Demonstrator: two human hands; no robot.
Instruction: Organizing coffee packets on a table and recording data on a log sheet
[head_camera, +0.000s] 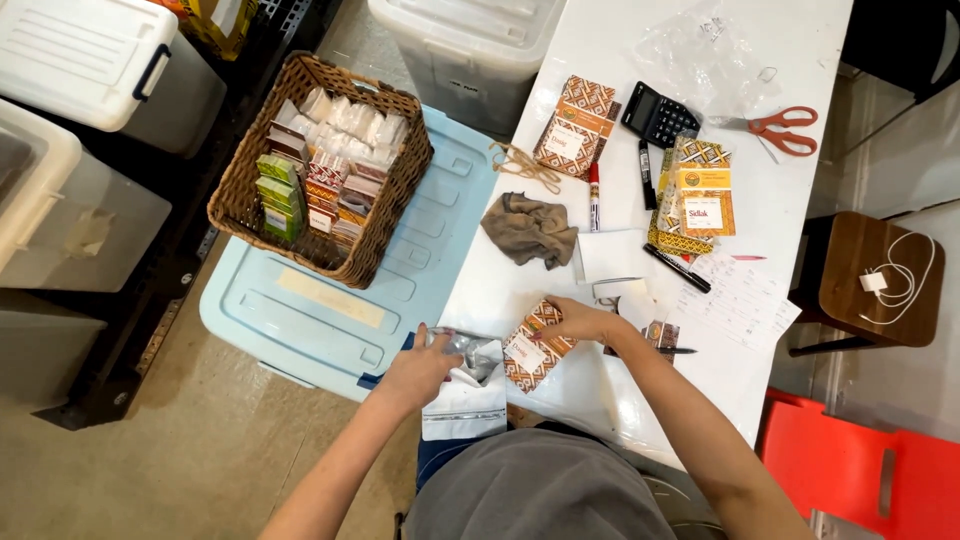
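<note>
Person bent over white table. Left hand closed on mouth of a silvery pouch at table's near edge. Right hand, fingers curled, grips a patterned brown box just beside the pouch opening, at its 3 o'clock. Grey cloth at 12 o'clock of the hands. Wicker basket w/ small packets sits at 10 o'clock on a blue tub lid. Red scissors and calculator far at 1 o'clock.
</note>
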